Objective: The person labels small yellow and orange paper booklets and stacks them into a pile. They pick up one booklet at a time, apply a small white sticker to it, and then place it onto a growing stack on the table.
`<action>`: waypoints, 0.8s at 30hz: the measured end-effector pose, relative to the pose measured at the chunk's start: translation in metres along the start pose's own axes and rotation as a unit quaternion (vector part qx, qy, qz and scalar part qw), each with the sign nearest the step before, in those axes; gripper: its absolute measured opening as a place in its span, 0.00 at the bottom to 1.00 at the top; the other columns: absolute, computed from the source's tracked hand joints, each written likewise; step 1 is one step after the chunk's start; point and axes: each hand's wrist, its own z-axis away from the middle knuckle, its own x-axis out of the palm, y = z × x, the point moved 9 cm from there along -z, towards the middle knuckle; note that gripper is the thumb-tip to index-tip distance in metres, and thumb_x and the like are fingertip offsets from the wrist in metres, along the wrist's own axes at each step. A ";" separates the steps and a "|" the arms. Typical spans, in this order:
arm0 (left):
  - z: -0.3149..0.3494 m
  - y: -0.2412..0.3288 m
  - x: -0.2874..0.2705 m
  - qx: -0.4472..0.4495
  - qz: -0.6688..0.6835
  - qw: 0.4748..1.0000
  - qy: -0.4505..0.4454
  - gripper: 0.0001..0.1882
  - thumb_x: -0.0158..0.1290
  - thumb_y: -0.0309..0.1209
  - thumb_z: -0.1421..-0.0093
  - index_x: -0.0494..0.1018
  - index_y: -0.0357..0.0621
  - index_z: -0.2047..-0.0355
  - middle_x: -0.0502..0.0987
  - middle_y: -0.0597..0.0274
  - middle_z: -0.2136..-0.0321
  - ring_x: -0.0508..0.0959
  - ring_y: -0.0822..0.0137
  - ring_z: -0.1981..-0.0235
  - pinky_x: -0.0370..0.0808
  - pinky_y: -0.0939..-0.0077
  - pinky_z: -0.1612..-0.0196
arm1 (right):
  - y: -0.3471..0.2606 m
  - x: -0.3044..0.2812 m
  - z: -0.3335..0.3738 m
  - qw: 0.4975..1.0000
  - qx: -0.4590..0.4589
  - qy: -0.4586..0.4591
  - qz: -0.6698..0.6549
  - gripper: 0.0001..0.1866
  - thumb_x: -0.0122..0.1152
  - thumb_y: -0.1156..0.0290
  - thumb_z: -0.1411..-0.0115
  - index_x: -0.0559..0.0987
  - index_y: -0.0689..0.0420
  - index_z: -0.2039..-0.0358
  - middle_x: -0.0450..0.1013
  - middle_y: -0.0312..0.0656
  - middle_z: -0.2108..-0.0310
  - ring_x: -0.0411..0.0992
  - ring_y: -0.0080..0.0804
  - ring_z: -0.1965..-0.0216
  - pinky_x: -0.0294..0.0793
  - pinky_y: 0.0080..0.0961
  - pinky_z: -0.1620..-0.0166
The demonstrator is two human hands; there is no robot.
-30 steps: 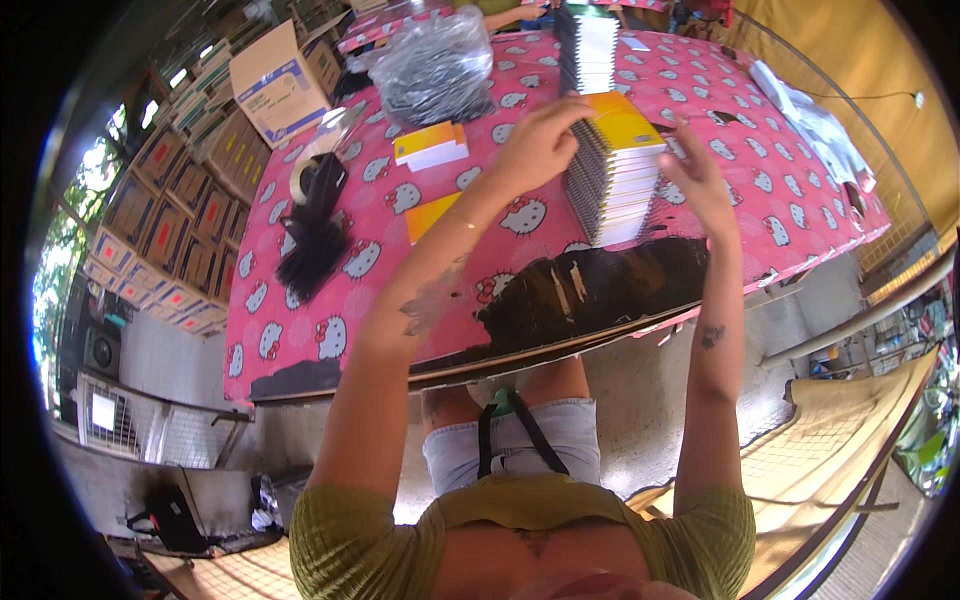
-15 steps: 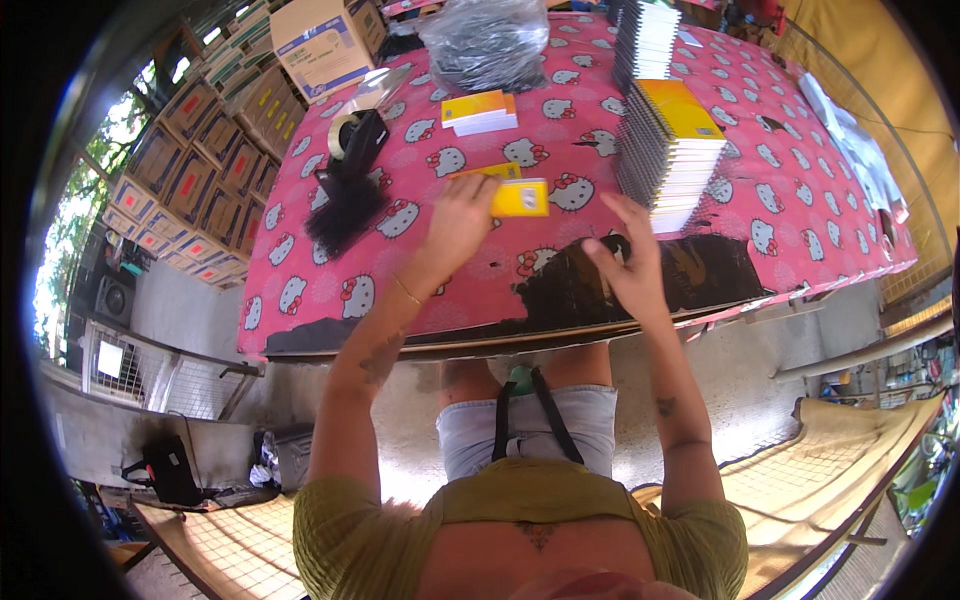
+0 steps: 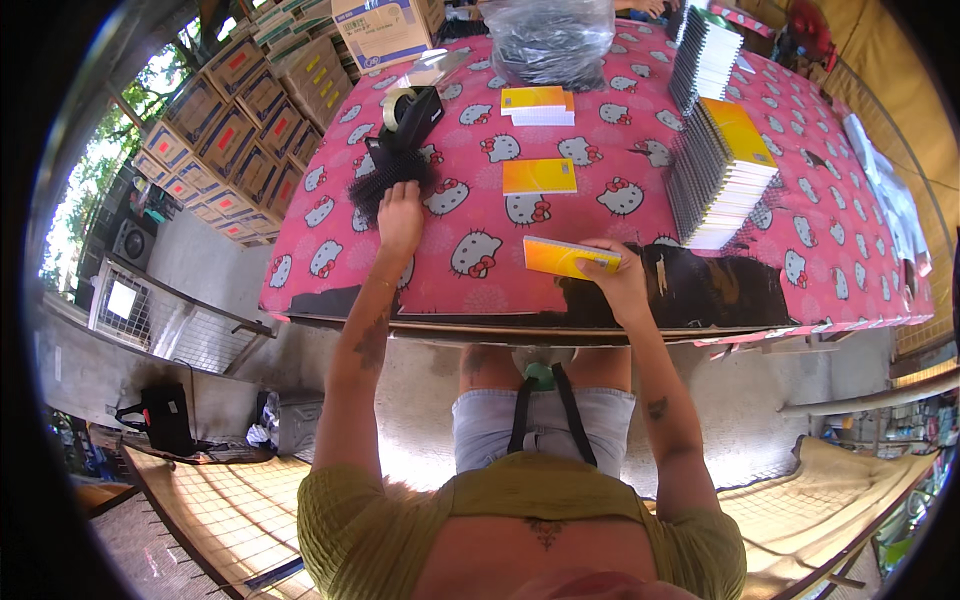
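Right hand (image 3: 622,282) clamped on the yellow notepad's (image 3: 558,256) three-o'clock end, dead ahead at twelve, apparently leaving its nine-o'clock edge free; left hand (image 3: 402,215) at black coils (image 3: 382,178), eleven o'clock, grip impossible to tell.

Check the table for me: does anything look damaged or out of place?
Yes: the pink tablecloth looks torn or worn away along its near edge, exposing a ragged dark patch beside the right hand. It looks odd because the printed covering elsewhere is mostly intact.
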 end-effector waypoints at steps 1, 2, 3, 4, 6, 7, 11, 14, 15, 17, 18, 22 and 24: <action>-0.003 -0.002 -0.004 -0.007 0.007 1.000 0.015 0.12 0.52 0.28 0.37 0.75 0.40 0.54 0.75 0.51 0.64 0.78 0.51 0.61 0.77 0.57 0.59 | 0.000 0.006 -0.002 1.000 0.004 -0.019 -0.005 0.14 0.67 0.79 0.43 0.78 0.64 0.56 0.78 0.39 0.61 0.76 0.23 0.60 0.77 0.21 0.53; -0.007 0.010 -0.008 -0.012 0.020 0.999 0.026 0.11 0.51 0.28 0.37 0.75 0.41 0.55 0.75 0.53 0.65 0.77 0.52 0.61 0.77 0.58 0.60 | 0.002 0.003 -0.004 1.000 0.006 -0.015 -0.017 0.13 0.67 0.79 0.42 0.78 0.65 0.57 0.78 0.40 0.61 0.76 0.23 0.60 0.77 0.21 0.53; -0.005 0.019 -0.012 -0.020 0.032 0.999 0.034 0.10 0.51 0.28 0.36 0.74 0.42 0.55 0.74 0.55 0.66 0.77 0.53 0.61 0.77 0.59 0.61 | 0.007 0.001 -0.004 0.999 0.010 -0.014 -0.031 0.12 0.66 0.79 0.42 0.78 0.65 0.57 0.79 0.40 0.61 0.76 0.23 0.60 0.77 0.21 0.53; -0.003 0.030 -0.015 -0.003 0.040 0.999 0.028 0.10 0.51 0.29 0.36 0.74 0.43 0.55 0.73 0.55 0.67 0.77 0.53 0.62 0.77 0.60 0.62 | 0.011 0.000 -0.003 0.999 0.014 -0.013 -0.045 0.11 0.66 0.79 0.41 0.79 0.65 0.57 0.79 0.40 0.62 0.77 0.23 0.60 0.77 0.21 0.53; -0.002 0.046 -0.026 0.029 0.053 0.998 0.021 0.11 0.51 0.30 0.35 0.75 0.45 0.54 0.72 0.55 0.69 0.77 0.53 0.63 0.77 0.60 0.63 | 0.015 0.001 -0.004 0.999 0.015 -0.013 -0.040 0.12 0.66 0.79 0.41 0.78 0.66 0.56 0.79 0.40 0.61 0.77 0.22 0.60 0.77 0.21 0.53; 0.000 0.055 -0.031 0.041 0.068 0.997 0.016 0.11 0.51 0.33 0.34 0.76 0.46 0.54 0.74 0.54 0.69 0.78 0.52 0.66 0.77 0.59 0.65 | 0.018 -0.001 -0.005 0.999 0.016 -0.011 -0.037 0.13 0.66 0.79 0.41 0.78 0.66 0.55 0.79 0.40 0.61 0.77 0.22 0.61 0.77 0.21 0.53; 0.017 0.126 -0.062 -0.021 0.426 0.903 -0.050 0.09 0.56 0.28 0.38 0.79 0.40 0.58 0.78 0.52 0.72 0.79 0.56 0.75 0.76 0.67 0.75 | 0.020 -0.003 -0.003 0.999 0.006 -0.005 -0.038 0.13 0.65 0.79 0.40 0.79 0.66 0.55 0.79 0.39 0.61 0.76 0.20 0.60 0.77 0.20 0.54; 0.034 0.142 -0.078 -0.049 0.464 0.883 -0.052 0.09 0.59 0.25 0.40 0.80 0.40 0.59 0.78 0.54 0.73 0.78 0.61 0.77 0.74 0.72 0.76 | 0.018 0.003 -0.004 0.999 -0.005 -0.009 -0.046 0.11 0.65 0.79 0.39 0.79 0.66 0.56 0.79 0.37 0.62 0.75 0.18 0.61 0.76 0.18 0.55; 0.038 0.140 -0.073 -0.060 0.460 0.885 -0.050 0.09 0.60 0.26 0.41 0.80 0.39 0.60 0.77 0.55 0.74 0.76 0.64 0.78 0.73 0.73 0.77 | 0.018 0.004 -0.004 0.999 -0.004 -0.010 -0.047 0.11 0.65 0.79 0.39 0.79 0.66 0.56 0.79 0.37 0.62 0.75 0.18 0.61 0.76 0.18 0.55; 0.037 0.140 -0.072 -0.047 0.430 0.901 -0.033 0.09 0.61 0.26 0.41 0.80 0.39 0.60 0.76 0.55 0.74 0.76 0.64 0.79 0.72 0.74 0.77 | 0.018 0.005 -0.004 0.999 0.002 -0.012 -0.048 0.11 0.65 0.79 0.39 0.80 0.66 0.56 0.79 0.37 0.62 0.75 0.18 0.61 0.76 0.18 0.55; 0.037 0.140 -0.073 -0.040 0.415 0.909 -0.024 0.09 0.61 0.26 0.41 0.80 0.39 0.60 0.76 0.55 0.74 0.76 0.64 0.79 0.72 0.74 0.78 | 0.018 0.005 -0.004 0.999 0.006 -0.014 -0.048 0.10 0.65 0.79 0.39 0.80 0.65 0.57 0.79 0.36 0.62 0.75 0.18 0.61 0.76 0.18 0.55; 0.035 0.141 -0.072 -0.029 0.414 0.910 -0.008 0.09 0.61 0.26 0.42 0.80 0.40 0.61 0.75 0.55 0.74 0.76 0.63 0.79 0.72 0.73 0.78 | 0.018 0.003 -0.004 0.999 0.003 -0.003 -0.041 0.10 0.64 0.79 0.39 0.80 0.64 0.57 0.79 0.36 0.62 0.75 0.18 0.61 0.76 0.18 0.55; 0.033 0.141 -0.072 -0.026 0.402 0.915 -0.003 0.09 0.61 0.26 0.42 0.80 0.40 0.61 0.76 0.55 0.74 0.77 0.61 0.78 0.72 0.73 0.78 | 0.017 0.003 -0.003 1.000 0.000 0.003 -0.023 0.10 0.64 0.79 0.39 0.80 0.64 0.57 0.79 0.36 0.62 0.75 0.18 0.62 0.76 0.18 0.55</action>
